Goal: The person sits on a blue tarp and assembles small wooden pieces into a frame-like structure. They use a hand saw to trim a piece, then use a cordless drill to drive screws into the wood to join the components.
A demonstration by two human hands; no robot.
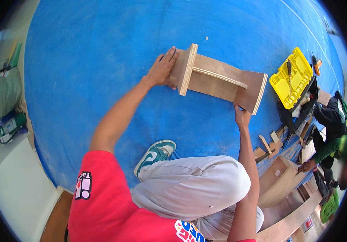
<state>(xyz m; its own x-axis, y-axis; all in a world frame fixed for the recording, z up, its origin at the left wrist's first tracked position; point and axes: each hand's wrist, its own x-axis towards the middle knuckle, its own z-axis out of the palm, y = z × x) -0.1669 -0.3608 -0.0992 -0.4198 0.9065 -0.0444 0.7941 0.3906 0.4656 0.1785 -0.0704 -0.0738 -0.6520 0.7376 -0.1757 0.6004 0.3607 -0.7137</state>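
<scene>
Just above the middle of the frame, the left hand could slip, I think, because its fingers look spread apart, not wrapped around the wooden stand. Then the stand might tip on the blue mat. The left arm reaches up and right to the stand's left end. Further right, the right arm points up. The right hand touches the stand's low right corner; I can't tell if it's clamped.
</scene>
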